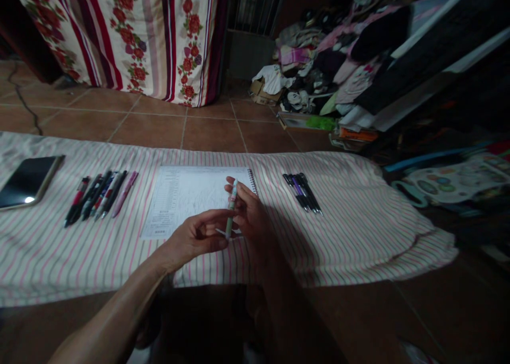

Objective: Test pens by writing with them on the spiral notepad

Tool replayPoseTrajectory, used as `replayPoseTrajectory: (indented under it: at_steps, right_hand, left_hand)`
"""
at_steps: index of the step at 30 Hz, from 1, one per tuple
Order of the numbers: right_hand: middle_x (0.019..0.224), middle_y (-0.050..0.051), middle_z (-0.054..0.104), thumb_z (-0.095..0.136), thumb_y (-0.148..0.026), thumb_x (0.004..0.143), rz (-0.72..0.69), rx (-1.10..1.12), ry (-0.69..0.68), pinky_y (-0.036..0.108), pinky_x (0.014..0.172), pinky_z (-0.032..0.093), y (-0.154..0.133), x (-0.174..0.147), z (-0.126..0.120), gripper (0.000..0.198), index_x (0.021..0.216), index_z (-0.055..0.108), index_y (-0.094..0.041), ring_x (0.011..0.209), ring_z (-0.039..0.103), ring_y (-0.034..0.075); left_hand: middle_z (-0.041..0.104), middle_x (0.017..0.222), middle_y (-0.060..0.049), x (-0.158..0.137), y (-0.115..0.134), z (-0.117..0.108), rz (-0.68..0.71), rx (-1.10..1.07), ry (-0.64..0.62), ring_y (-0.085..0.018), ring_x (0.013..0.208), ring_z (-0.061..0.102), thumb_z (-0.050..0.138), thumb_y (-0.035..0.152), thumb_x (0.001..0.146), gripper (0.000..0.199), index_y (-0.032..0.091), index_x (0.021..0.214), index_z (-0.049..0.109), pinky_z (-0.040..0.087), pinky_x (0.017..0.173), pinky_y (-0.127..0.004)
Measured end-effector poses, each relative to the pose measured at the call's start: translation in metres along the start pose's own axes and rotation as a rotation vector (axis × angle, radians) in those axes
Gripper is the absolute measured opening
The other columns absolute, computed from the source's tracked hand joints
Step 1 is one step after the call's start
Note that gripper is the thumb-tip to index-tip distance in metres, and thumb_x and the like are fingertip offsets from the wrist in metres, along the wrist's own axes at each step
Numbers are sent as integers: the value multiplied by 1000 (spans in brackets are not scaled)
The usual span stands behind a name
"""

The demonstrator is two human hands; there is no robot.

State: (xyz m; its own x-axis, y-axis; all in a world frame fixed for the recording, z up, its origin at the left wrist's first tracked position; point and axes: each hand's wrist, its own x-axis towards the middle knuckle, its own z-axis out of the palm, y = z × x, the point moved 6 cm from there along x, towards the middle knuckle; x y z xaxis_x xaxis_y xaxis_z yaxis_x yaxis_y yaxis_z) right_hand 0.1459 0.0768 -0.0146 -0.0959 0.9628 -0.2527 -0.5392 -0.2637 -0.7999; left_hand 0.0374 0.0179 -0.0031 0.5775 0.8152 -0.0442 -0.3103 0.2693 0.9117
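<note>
Nearly closed fingers [217,213] of the left hand [199,234] and right hand [250,211] are pinching a pen [232,196] above the notebook [189,194], forearms [139,279] slanting inward, while other pens [299,192] are lying either side, a phone [30,180] farther left, on the cloth [350,220].

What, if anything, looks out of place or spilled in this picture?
The heap at back right looks messy: things lie jumbled, and white fabric lies over a box. On the striped cloth, nothing seems odd; the left hand and right hand hold a pen.
</note>
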Motion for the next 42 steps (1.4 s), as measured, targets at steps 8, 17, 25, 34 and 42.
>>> replayPoseTrajectory:
  at_steps: [8, 17, 25, 34, 42]
  right_hand:
    - [75, -3, 62, 61, -33, 73, -72, -57, -69, 13, 41, 29, -1, -1, 5, 29, 100, 65, -23, 48, 42, 2]
    - [78, -2, 60, 60, -36, 75, -132, -241, -187, 19, 44, 27, -1, -3, 13, 31, 104, 64, -23, 50, 41, 3]
    - [78, -1, 60, 60, -38, 76, -147, -353, -250, 22, 49, 30, 2, -3, 19, 33, 105, 63, -23, 52, 37, 6]
    - [78, 0, 66, 57, -37, 78, -283, -481, -166, 21, 47, 33, -2, -1, 20, 39, 111, 50, -20, 49, 44, 7]
    - [91, 6, 68, 43, -31, 85, -423, -621, -180, 21, 52, 42, -10, -3, 19, 21, 94, 57, -18, 56, 51, 8]
  left_hand:
    - [67, 101, -6, -2, -5, -1, -83, 203, 18, -14, 84, 61, 61, 21, 77, 43, 23, 120, 56, 44, 78, -29]
    - [61, 99, -3, -4, 1, -4, 27, 774, 30, -10, 67, 46, 50, 21, 83, 36, 24, 118, 56, 42, 65, -26]
    - [58, 91, -4, -6, -4, -7, 172, 950, 15, -14, 84, 55, 40, 18, 88, 34, 22, 118, 55, 45, 78, -30]
    - [62, 92, -7, -5, -6, -6, 17, 588, 47, -14, 78, 58, 43, 21, 87, 33, 17, 117, 56, 46, 72, -29]
    - [64, 80, -4, 0, 6, -2, 57, 99, 64, -12, 64, 58, 55, 20, 79, 23, 16, 100, 63, 41, 57, -23]
